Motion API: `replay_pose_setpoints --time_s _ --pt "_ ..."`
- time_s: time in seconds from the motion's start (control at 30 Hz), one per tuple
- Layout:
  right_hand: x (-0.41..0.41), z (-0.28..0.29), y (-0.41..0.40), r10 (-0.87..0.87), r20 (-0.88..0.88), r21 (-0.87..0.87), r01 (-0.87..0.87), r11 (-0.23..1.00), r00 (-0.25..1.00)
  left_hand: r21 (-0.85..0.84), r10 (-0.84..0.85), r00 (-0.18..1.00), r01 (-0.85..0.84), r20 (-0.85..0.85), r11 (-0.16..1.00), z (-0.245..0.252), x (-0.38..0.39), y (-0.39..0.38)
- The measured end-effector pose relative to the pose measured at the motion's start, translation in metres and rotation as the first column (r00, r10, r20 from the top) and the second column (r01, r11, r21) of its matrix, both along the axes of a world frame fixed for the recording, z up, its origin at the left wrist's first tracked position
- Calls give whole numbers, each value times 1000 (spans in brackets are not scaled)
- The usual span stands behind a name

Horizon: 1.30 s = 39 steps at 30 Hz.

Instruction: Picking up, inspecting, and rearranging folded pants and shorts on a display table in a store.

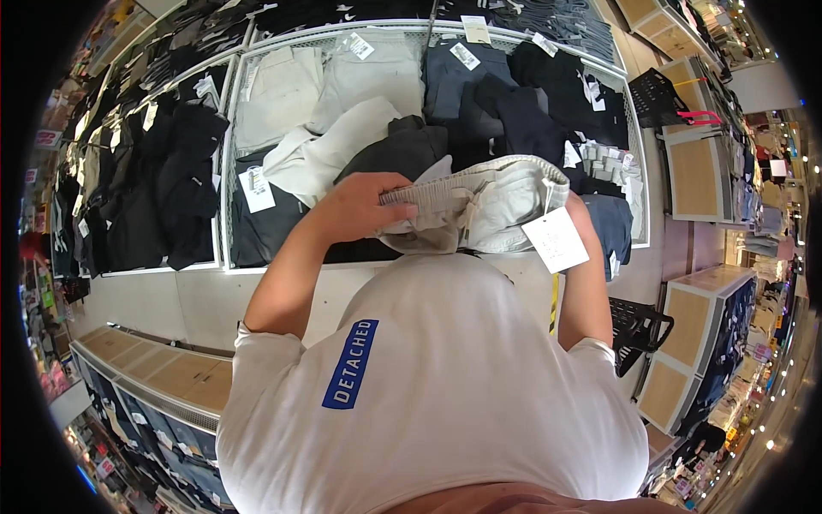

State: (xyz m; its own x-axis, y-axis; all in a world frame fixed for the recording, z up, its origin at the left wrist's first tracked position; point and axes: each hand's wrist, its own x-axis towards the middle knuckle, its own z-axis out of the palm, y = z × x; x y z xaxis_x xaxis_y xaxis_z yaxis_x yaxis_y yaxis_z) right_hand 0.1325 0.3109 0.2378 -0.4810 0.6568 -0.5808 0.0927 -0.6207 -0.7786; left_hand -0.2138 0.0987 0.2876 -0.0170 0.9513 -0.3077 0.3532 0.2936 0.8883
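Note:
A pair of light beige trousers [507, 199] with an elastic waistband is stretched out in front of my chest. My left hand [359, 207] grips the gathered waistband at its left end, thumb on the near side. At the other end, my right hand [583, 221] holds the waistband's edge; its fingers are mostly hidden behind the cloth. From the waistband near that hand hangs a white paper tag [555, 240] bearing print. Below the trousers' waistband the legs are out of sight. Just beyond lie a crumpled pale garment [340, 144] and a dark grey garment [398, 151].
The white-rimmed display table [276, 270] carries folded trousers, pale [372, 77] and dark blue [465, 77], with tags. Dark garments [186, 186] fill the left section. A black shopping basket [642, 327] is beside my right arm, another basket [658, 96] farther off. Wooden-fronted display units [160, 369] stand behind me.

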Motion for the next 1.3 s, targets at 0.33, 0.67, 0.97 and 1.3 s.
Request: replay_pose_setpoints --time_s 0.33,0.67,0.97,1.3 --pt "-69 -15 -26 412 432 534 -596 600 802 110 75 954 -44 -292 993 19 -4 -20" --pt "-49 27 33 225 516 606 -538 587 826 189 107 762 21 -639 982 43 18 -9" --pt "-9 168 73 -71 173 923 -136 360 982 704 594 531 8 -604 710 136 55 26" --pt "67 194 103 110 136 884 -171 434 985 650 584 620 -152 -524 744 171 134 17"
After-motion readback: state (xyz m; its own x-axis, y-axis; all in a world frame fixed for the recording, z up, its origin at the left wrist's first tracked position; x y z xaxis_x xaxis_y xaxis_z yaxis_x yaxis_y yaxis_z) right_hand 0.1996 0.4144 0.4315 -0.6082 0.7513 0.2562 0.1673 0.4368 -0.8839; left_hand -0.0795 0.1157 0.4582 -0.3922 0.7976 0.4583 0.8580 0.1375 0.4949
